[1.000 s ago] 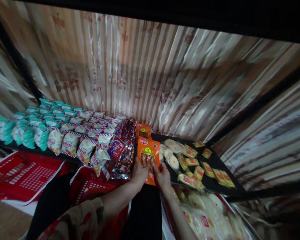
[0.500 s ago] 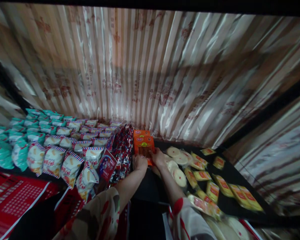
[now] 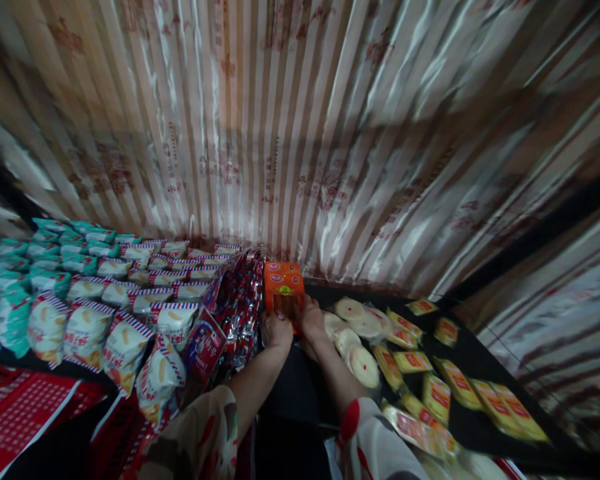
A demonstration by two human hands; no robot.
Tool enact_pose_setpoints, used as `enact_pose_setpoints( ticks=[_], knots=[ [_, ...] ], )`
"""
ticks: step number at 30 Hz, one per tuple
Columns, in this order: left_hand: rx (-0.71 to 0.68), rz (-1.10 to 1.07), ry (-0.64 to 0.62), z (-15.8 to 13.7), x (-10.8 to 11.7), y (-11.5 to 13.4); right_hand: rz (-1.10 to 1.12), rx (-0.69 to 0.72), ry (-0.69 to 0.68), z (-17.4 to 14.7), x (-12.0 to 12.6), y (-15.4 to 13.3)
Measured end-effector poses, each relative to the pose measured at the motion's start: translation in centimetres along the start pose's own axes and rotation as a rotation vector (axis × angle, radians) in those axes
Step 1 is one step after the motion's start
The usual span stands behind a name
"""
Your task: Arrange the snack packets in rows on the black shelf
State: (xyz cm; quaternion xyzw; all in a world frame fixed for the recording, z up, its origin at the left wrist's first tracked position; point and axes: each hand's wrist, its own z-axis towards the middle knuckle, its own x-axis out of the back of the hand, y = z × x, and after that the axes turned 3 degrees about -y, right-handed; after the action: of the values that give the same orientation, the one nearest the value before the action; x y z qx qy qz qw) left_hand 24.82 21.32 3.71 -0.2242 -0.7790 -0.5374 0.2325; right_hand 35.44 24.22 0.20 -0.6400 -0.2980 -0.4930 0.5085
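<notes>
An orange snack packet (image 3: 285, 291) with a see-through window lies on the dark shelf, against another orange packet (image 3: 281, 267) behind it. My left hand (image 3: 277, 331) is closed on its near left corner. At its right edge my right hand (image 3: 310, 319) grips it with bent fingers; some fingertips are hidden. Just left of the packets is a dense row of dark red and blue shiny packets (image 3: 241, 300). Round pale flat packs (image 3: 363, 365) lie to the right of my right hand.
White snack bags (image 3: 84, 331) and teal bags (image 3: 14, 317) stand in rows on the left. Yellow packs (image 3: 457, 383) are scattered on the right of the dark shelf. Behind rises a striped plastic sheet (image 3: 300, 133); a red basket (image 3: 25, 407) sits at the lower left.
Both hands have slid the orange packet slightly back, so it now lines up more closely with the one behind. The view has shifted a little.
</notes>
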Motion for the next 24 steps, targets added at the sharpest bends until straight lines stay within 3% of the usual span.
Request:
enact_pose_setpoints(
  ticks=[10,18,24],
  knots=[
    [-0.001,-0.001,0.028,-0.12,-0.26,0.19,-0.090,-0.001,0.076,-0.54,-0.40,-0.87],
    [0.016,0.004,0.015,-0.25,-0.24,0.14,-0.062,-0.015,0.000,-0.76,-0.15,-0.97],
    [0.006,0.015,0.016,-0.35,-0.27,0.42,-0.048,0.027,0.080,-0.86,-0.90,-0.56]
  ],
)
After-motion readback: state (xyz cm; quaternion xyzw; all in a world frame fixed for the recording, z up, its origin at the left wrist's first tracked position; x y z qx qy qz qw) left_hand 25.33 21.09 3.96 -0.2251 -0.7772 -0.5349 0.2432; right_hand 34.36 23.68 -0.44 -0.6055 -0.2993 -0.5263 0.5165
